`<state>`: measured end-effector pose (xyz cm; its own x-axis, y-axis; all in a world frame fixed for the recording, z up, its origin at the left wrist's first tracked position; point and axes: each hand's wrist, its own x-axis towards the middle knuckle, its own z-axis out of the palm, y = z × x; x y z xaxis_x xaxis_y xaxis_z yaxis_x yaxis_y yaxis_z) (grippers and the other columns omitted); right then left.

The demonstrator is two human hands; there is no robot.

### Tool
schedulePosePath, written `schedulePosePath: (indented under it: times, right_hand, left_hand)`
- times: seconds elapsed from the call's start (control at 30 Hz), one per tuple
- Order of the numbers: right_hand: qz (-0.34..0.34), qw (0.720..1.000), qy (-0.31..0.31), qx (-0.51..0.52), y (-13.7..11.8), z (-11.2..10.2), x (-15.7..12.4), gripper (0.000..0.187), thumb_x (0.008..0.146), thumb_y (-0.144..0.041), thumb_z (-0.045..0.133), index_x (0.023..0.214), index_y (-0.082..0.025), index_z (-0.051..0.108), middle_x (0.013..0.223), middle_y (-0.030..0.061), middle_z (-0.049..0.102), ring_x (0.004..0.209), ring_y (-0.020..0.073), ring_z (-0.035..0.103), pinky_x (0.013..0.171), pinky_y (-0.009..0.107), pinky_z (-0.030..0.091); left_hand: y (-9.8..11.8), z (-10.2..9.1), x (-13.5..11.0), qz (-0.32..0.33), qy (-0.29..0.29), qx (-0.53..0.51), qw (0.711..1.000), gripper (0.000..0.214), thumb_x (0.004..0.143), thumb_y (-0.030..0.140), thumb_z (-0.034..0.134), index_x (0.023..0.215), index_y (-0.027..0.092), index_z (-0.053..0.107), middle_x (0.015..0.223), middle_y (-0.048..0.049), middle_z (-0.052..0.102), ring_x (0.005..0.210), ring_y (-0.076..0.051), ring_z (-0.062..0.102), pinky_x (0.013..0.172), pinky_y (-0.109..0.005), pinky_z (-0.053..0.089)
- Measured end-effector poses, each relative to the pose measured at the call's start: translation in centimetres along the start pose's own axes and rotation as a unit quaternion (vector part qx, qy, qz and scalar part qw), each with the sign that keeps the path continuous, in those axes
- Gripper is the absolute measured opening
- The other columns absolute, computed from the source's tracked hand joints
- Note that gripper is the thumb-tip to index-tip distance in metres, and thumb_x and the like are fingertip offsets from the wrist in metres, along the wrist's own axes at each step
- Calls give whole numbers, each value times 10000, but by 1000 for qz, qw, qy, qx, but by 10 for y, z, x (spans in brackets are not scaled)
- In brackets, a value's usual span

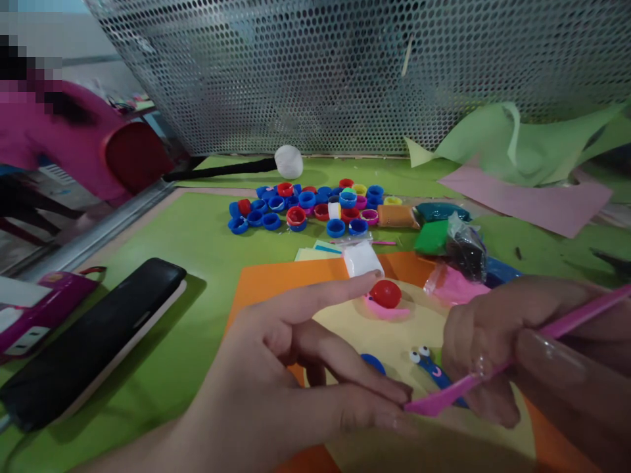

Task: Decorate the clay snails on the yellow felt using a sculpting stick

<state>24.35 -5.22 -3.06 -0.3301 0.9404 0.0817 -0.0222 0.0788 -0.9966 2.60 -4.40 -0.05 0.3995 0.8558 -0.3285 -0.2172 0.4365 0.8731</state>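
My right hand (532, 355) grips a slim pink modelling tool (434, 403) slanting down to the left. Its flat tip meets the thumb and a finger of my left hand (266, 374), which are pinched together; anything small between them is hidden. The left index finger stretches out above, near a red clay ball (386, 293) resting on a pink curved piece (387, 311). Below the hands lies a pale yellow round shape (345, 328) on an orange sheet (256, 289). On it are a blue clay figure (434, 372) with two googly eyes and a partly covered blue piece (373, 362).
Behind the sheet are several small coloured caps (306, 199) and bagged clay, including white (362, 259), pink (461, 286) and brown (398, 216). A black case (103, 335) lies at left. Crumpled green paper (513, 144) sits back right, before a perforated metal panel (296, 79). A person in pink (64, 131) is far left.
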Motion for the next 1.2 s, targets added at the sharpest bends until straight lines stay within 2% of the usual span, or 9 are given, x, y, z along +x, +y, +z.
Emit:
schedulePosePath:
  times: [0.07,0.17,0.27,0.43,0.57,0.73,0.83,1.0,1.2]
  right_hand:
    - [-22,999,15,-28,-8,7,1,154,897,-412,508,842,-359,641,578,18,566,480,180,546,443,284,517]
    - [26,998,44,-21,-13,13,1,176,885,-450,518,809,-350,641,617,20,551,449,156,510,411,249,505]
    - [61,996,55,16,-10,14,2,232,850,-496,554,751,-318,666,535,18,511,428,153,489,382,237,476]
    - [89,990,29,110,-5,16,6,237,864,-451,567,740,-279,673,517,11,535,452,124,528,434,185,486]
    - [106,975,6,194,-5,17,9,169,853,-395,602,755,-282,681,538,10,584,506,120,590,514,167,526]
    - [134,955,-12,264,-7,18,15,163,815,-362,654,706,-243,681,531,12,582,485,98,580,481,138,504]
    - [122,959,13,254,-8,18,17,158,806,-358,662,696,-246,689,527,16,573,495,114,587,492,160,521]
    - [106,968,64,219,-9,16,15,153,785,-362,671,682,-255,704,540,30,585,501,143,600,483,186,543]
    - [104,964,48,241,-9,17,18,166,782,-337,671,662,-223,685,521,25,566,485,139,583,484,185,540]
  left_hand:
    - [-1,-1,0,0,-11,-21,1000,485,612,21,760,975,335,688,603,50,726,576,-110,692,573,-122,520]
    - [-1,-1,2,1,-36,-36,999,491,623,21,755,985,345,684,621,56,729,599,-119,699,571,-123,529]
    - [-2,-3,2,1,-54,-34,998,529,629,6,746,1011,365,670,641,63,732,607,-119,701,574,-124,534]
    - [-2,-3,1,-19,-76,-60,995,557,650,-39,710,1039,356,658,659,65,736,618,-108,700,588,-110,536]
    - [0,0,0,-51,-49,-82,994,538,628,-46,718,1026,313,672,635,42,734,575,-114,695,574,-119,545]
    - [2,-1,3,-73,-64,-118,988,484,652,-49,688,1007,279,686,652,24,738,568,-119,694,533,-112,535]
    - [0,-6,5,-68,-87,-112,988,464,682,-14,693,1037,284,671,698,24,746,586,-109,695,444,-42,457]
    - [-2,-12,7,-72,-111,-69,989,391,730,90,705,1055,299,649,768,40,750,603,-108,696,417,-32,428]
    - [0,-13,10,-85,-94,-48,991,383,711,152,739,1050,304,645,738,58,748,561,-105,689,360,-30,377]
